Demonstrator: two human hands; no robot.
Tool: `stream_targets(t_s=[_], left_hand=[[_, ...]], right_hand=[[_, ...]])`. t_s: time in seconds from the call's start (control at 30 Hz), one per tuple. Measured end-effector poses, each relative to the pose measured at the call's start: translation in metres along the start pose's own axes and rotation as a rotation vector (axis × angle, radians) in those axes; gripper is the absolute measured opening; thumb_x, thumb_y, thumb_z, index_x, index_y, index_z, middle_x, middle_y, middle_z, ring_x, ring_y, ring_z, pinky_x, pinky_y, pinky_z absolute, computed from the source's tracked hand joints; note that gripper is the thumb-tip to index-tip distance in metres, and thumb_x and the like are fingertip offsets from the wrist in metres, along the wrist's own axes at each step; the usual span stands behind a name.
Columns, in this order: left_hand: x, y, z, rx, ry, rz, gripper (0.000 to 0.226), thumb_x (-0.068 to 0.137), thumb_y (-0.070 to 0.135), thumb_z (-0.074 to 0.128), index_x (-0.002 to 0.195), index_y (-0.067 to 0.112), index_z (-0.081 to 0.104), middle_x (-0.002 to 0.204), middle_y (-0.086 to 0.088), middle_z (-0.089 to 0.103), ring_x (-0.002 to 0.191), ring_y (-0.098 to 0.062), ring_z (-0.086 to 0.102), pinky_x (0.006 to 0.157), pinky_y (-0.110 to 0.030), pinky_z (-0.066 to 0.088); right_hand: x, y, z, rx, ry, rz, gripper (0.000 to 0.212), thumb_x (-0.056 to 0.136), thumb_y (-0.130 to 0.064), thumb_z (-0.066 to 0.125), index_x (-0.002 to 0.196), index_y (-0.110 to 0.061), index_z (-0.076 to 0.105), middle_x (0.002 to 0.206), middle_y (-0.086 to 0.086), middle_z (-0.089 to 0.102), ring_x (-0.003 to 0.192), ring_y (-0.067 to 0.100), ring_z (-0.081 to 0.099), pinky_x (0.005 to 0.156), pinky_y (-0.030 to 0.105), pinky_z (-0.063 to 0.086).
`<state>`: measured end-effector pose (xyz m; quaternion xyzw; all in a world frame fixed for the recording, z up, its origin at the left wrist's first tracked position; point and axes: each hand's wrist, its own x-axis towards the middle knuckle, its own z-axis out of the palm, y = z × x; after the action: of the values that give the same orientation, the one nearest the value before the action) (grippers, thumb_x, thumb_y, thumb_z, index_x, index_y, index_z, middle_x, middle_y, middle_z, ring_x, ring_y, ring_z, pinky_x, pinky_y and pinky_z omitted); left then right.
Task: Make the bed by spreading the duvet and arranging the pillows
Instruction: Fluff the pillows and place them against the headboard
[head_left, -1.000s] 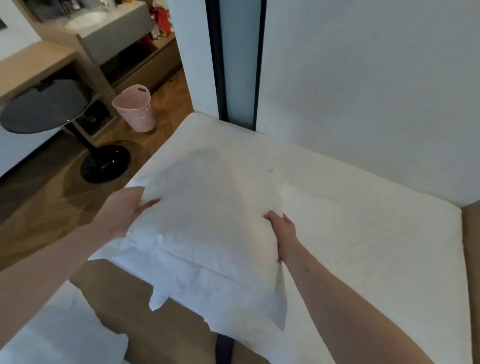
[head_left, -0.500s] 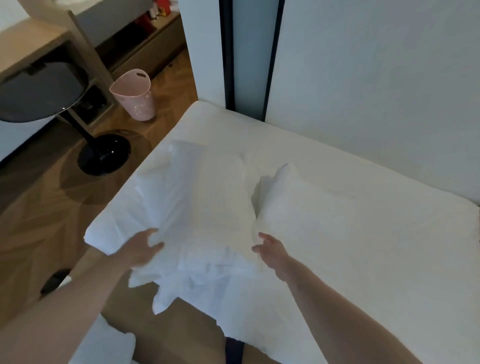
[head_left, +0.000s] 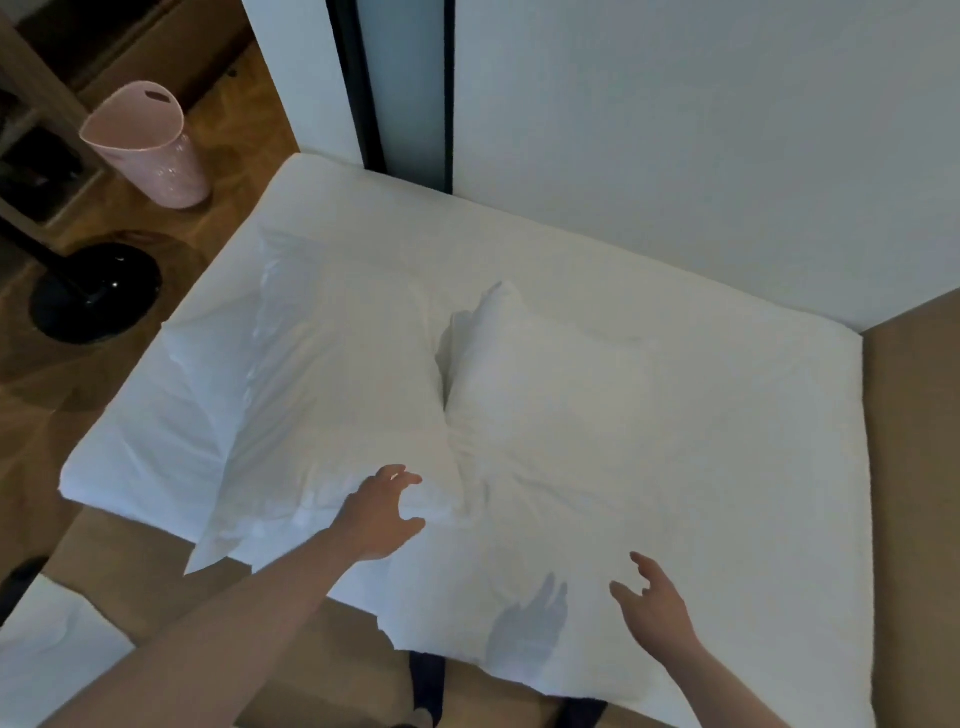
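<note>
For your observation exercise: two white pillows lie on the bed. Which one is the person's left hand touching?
The left pillow, nearest the pink bin. The left hand rests at its near corner; the right pillow is untouched, and the right hand hovers open.

What I can't make out from up here

My forearms run off the bottom edge. The bed (head_left: 675, 291) is cut off at the lower right corner. The left pillow (head_left: 311, 374) is smeared along its near side. The black table base (head_left: 93, 291) loses its top at the left edge, and the shelves (head_left: 31, 156) behind it are too dark to read.
</note>
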<state>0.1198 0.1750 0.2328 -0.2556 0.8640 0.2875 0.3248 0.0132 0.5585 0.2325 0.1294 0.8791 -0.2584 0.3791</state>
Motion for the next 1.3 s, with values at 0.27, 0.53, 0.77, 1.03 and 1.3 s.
stream_targets(t_s=[0.27, 0.53, 0.77, 1.03, 1.3], left_hand=[[-0.013, -0.142, -0.015, 0.314, -0.039, -0.508, 0.069, 0.085, 0.062, 0.052, 0.148, 0.036, 0.044, 0.169, 0.006, -0.007, 0.154, -0.030, 0.007, 0.120, -0.059, 0.022], [-0.038, -0.026, 0.061, -0.075, 0.091, -0.483, 0.070, 0.086, 0.052, 0.062, 0.147, 0.023, 0.044, 0.162, -0.003, 0.028, 0.142, -0.028, 0.038, 0.114, -0.043, 0.037], [-0.019, 0.007, 0.141, -0.394, 0.063, -0.479, 0.095, 0.070, 0.071, 0.069, 0.147, 0.020, 0.044, 0.156, -0.002, 0.036, 0.122, -0.025, 0.060, 0.105, -0.043, 0.050], [0.070, -0.008, 0.178, -0.540, 0.101, -0.501, 0.108, 0.077, 0.074, 0.067, 0.157, 0.011, 0.029, 0.164, -0.010, 0.025, 0.145, -0.031, 0.037, 0.114, -0.045, 0.034], [0.147, -0.048, 0.233, -0.723, 0.048, -0.462, 0.109, 0.055, 0.085, 0.075, 0.142, 0.025, 0.051, 0.134, 0.005, 0.064, 0.119, -0.018, 0.064, 0.105, -0.041, 0.049]], right_hand=[[0.027, 0.025, -0.008, -0.015, -0.059, -0.138, 0.063, 0.093, -0.031, 0.068, 0.151, -0.029, 0.042, 0.155, -0.001, 0.043, 0.140, 0.023, 0.046, 0.112, 0.046, 0.043], [0.037, 0.029, -0.018, -0.052, -0.160, -0.239, 0.063, 0.094, -0.033, 0.066, 0.151, -0.031, 0.041, 0.155, -0.003, 0.043, 0.138, 0.021, 0.047, 0.111, 0.043, 0.044], [0.086, 0.072, -0.037, -0.037, -0.139, -0.147, 0.066, 0.095, -0.041, 0.066, 0.153, -0.027, 0.039, 0.156, 0.006, 0.044, 0.138, 0.028, 0.048, 0.108, 0.042, 0.044], [0.155, 0.114, -0.014, 0.039, -0.051, 0.030, 0.080, 0.095, -0.052, 0.062, 0.160, -0.024, 0.025, 0.162, 0.010, 0.034, 0.143, 0.035, 0.042, 0.109, 0.046, 0.038], [0.239, 0.145, 0.032, 0.069, 0.056, 0.125, 0.097, 0.090, -0.058, 0.066, 0.160, -0.008, 0.022, 0.164, 0.017, 0.029, 0.150, 0.035, 0.031, 0.119, 0.047, 0.028]])
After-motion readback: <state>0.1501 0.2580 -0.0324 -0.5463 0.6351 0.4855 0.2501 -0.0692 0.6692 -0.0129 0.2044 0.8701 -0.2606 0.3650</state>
